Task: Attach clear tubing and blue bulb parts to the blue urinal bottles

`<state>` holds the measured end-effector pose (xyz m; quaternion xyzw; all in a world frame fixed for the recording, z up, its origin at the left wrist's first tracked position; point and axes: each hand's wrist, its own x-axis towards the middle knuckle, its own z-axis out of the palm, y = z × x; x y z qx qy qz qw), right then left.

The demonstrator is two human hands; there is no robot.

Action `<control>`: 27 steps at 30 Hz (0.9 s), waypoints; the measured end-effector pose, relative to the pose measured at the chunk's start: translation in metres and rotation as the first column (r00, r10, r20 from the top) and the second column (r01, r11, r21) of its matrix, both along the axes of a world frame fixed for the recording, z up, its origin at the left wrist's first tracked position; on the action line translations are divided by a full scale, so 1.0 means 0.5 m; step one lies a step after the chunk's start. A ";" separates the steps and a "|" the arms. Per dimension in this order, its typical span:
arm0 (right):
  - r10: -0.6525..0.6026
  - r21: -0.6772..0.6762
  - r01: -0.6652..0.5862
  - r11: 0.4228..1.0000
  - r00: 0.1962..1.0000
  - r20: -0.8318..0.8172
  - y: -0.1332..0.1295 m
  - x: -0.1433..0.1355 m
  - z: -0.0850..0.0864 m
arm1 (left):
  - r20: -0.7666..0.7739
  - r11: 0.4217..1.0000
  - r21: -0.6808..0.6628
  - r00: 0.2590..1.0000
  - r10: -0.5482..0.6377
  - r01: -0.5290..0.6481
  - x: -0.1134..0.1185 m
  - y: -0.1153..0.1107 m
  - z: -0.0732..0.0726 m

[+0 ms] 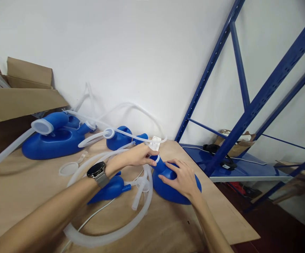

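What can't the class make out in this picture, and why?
All in the head view:
Cardboard box: most contents hidden by its front flap; the left edge crops it.
Blue plastic bottle: part of its top covered by the right hand.
Blue plastic piece: partly behind the left forearm.
Smartwatch: display too small to read.

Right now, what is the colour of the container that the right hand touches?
Blue; the container shows best in the head view.
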<state>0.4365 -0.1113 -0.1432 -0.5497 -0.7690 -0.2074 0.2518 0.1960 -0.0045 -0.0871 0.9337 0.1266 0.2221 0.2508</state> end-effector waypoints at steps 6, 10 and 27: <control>-0.014 0.009 0.014 1.000 0.998 -0.059 0.000 -0.006 0.003 | 0.106 0.987 -0.155 0.994 -0.023 0.039 -0.022 -0.014 -0.011; -0.015 0.006 0.016 1.000 0.996 -0.087 -0.004 -0.013 0.004 | 0.009 0.976 -0.207 0.998 0.065 -0.062 -0.001 -0.015 0.014; 0.113 -0.028 -0.117 0.993 0.985 -0.132 -0.009 -0.008 0.008 | 0.323 0.928 -0.367 0.945 0.059 0.068 0.117 -0.039 -0.036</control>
